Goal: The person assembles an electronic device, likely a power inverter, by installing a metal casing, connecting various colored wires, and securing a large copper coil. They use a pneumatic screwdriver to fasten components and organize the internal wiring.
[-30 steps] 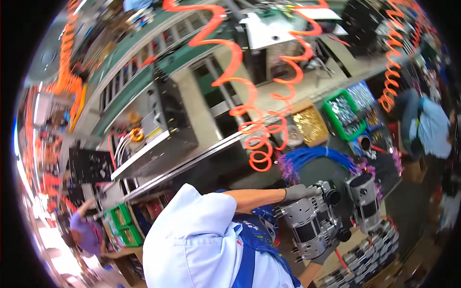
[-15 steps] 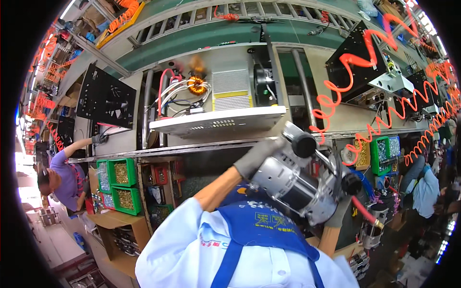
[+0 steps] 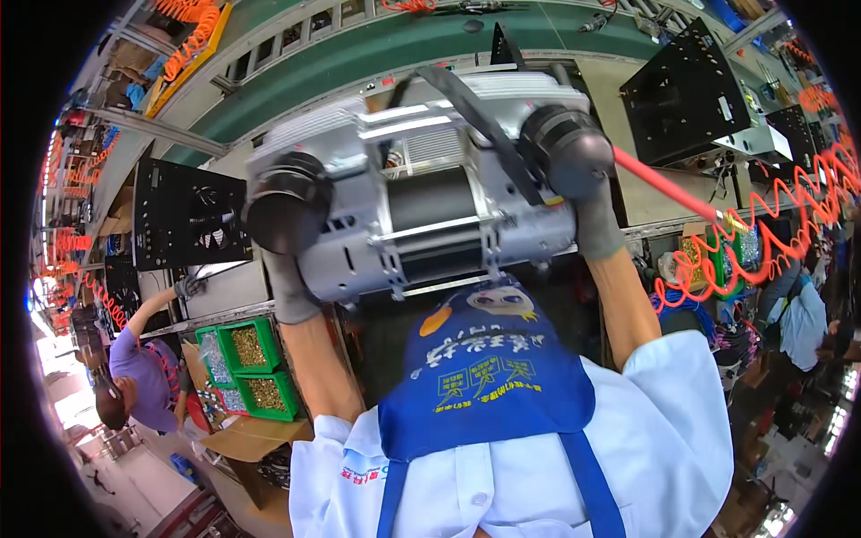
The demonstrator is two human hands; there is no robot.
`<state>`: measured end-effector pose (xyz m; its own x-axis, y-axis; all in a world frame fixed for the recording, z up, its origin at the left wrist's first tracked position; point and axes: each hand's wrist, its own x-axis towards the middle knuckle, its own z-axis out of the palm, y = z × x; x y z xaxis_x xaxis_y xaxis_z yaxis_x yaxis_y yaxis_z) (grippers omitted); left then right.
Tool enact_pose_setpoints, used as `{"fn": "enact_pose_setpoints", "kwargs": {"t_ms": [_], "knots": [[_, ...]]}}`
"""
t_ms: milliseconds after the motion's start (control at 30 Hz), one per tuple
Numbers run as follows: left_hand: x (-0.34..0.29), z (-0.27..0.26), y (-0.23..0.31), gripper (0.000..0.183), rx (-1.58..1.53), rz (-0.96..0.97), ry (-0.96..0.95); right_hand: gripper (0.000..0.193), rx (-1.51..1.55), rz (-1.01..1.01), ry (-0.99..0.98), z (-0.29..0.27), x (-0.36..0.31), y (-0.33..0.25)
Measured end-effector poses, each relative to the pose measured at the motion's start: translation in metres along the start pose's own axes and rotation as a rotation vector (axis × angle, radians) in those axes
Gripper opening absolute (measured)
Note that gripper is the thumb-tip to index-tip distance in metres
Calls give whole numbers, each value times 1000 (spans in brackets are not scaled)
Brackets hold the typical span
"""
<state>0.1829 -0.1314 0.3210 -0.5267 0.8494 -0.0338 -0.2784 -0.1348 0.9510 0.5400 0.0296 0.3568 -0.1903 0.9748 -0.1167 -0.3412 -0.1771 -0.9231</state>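
Note:
A silver twin-cylinder compressor motor with two round black caps is held up in front of me, level across both hands and slightly blurred. My left hand, in a grey glove, grips its left end from below. At the right end my gloved right hand is closed round the housing beneath the black cap; the fingers of both hands are largely hidden. A black strap lies over the motor, and a red hose with a brass tip sticks out to the right. The open metal casing behind is mostly covered by the motor.
Black fan panels stand on the line at left, with another black panel at right. Green bins of small metal parts sit below left. Orange coiled hoses hang at right. A co-worker in purple reaches in at left.
The compressor motor has been raised and moved forward and left, turning from a tilt to level in front of the casing. Both hands have travelled with it.

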Motion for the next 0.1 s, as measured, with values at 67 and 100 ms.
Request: {"fn": "enact_pose_setpoints", "kwargs": {"t_ms": [67, 100], "knots": [[43, -28, -2, 85, 130, 80, 86, 67, 9, -12, -80, 18, 41, 7], [65, -32, -2, 92, 131, 63, 132, 67, 16, 6, -71, 17, 47, 11]]}}
